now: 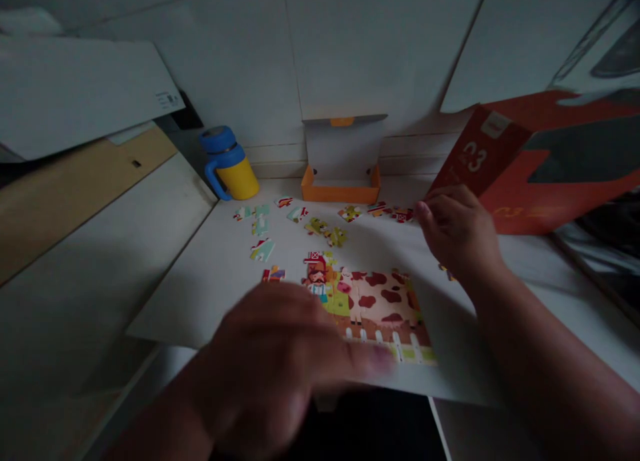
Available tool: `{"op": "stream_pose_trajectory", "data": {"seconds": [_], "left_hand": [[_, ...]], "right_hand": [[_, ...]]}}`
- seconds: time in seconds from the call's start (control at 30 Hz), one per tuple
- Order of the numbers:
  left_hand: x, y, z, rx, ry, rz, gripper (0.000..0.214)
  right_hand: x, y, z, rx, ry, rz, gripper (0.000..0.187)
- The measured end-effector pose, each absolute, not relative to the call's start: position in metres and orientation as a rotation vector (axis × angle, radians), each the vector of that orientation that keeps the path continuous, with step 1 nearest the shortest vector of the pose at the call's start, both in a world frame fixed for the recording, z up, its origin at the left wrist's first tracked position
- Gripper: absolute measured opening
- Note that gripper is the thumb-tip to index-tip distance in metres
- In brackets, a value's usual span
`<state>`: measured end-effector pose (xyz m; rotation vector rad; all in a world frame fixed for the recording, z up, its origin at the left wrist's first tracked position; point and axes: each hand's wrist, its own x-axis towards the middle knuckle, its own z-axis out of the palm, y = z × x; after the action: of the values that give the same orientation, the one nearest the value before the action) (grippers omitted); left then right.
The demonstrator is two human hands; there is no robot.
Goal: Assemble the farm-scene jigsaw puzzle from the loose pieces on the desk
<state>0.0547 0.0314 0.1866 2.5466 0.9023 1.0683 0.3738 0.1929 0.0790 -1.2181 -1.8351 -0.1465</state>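
Observation:
A partly joined jigsaw puzzle [375, 301] lies near the table's front edge, showing a brown-spotted cow, a farmer and a white fence. My left hand [280, 361], smeared by motion, is over its lower left part. One digit points right across the fence; its other fingers are unclear. My right hand [460, 231] is at the red box's lower left corner, fingers curled together; whatever they hold is hidden. Close to its fingertips lies a red barn puzzle piece [401, 214]. Another loose piece [447, 272] shows partly below this hand.
Loose puzzle pieces [260, 224] are scattered left and behind the puzzle. An open orange box [341, 194] stands against the wall. At the back left is a blue and yellow jug [239, 174]. The large red box [530, 207] occupies the right side.

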Motion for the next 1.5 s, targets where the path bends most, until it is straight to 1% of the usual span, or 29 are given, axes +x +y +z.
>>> {"op": "stream_pose_trajectory", "data": {"seconds": [0.03,0.07,0.1,0.2,0.3,0.4,0.5,0.6,0.7,0.87,1.03,1.1,1.23,1.4,1.5], "left_hand": [[0.050,0.059,0.176,2.491,0.879,1.228,0.039],[0.045,0.088,0.165,2.464,0.950,1.239,0.032],[0.040,0.117,0.155,2.490,1.013,1.217,0.029],[0.021,0.187,0.128,2.571,1.225,1.103,0.032],[0.005,0.220,0.099,2.545,1.396,1.057,0.030],[-0.001,0.228,0.068,2.621,1.376,0.905,0.027],[0.001,0.228,0.048,2.712,1.263,0.686,0.038],[0.005,0.229,0.041,2.732,1.253,0.534,0.046],[0.006,0.230,0.041,2.751,1.270,0.430,0.044],[0.002,0.230,0.044,2.748,1.286,0.471,0.035],[0.007,0.230,0.040,2.759,1.248,0.517,0.044],[0.013,0.229,0.037,2.772,1.225,0.516,0.043],[0.023,0.230,0.034,2.750,1.195,0.556,0.034],[0.029,0.233,0.033,2.651,1.149,0.686,0.016],[0.032,0.233,0.034,2.619,1.122,0.708,0.013]], "right_hand": [[0.375,0.194,0.079,-1.243,-1.829,-0.113,0.035],[0.375,0.194,0.079,-1.262,-1.829,-0.079,0.036],[0.374,0.194,0.078,-1.272,-1.838,-0.047,0.036],[0.369,0.194,0.074,-1.267,-1.932,0.038,0.032],[0.362,0.195,0.068,-1.259,-2.035,0.129,0.025],[0.360,0.195,0.065,-1.247,-2.113,0.170,0.022],[0.360,0.195,0.066,-1.265,-2.153,0.141,0.022],[0.361,0.193,0.067,-1.283,-2.179,0.130,0.023],[0.361,0.192,0.067,-1.281,-2.198,0.178,0.023],[0.358,0.191,0.064,-1.298,-2.218,0.239,0.024],[0.355,0.192,0.061,-1.323,-2.232,0.259,0.024],[0.354,0.192,0.059,-1.333,-2.239,0.271,0.024],[0.347,0.193,0.058,-1.280,-2.283,0.262,0.023],[0.330,0.191,0.056,-1.167,-2.395,0.270,0.020],[0.321,0.190,0.053,-1.153,-2.440,0.246,0.024]]}}
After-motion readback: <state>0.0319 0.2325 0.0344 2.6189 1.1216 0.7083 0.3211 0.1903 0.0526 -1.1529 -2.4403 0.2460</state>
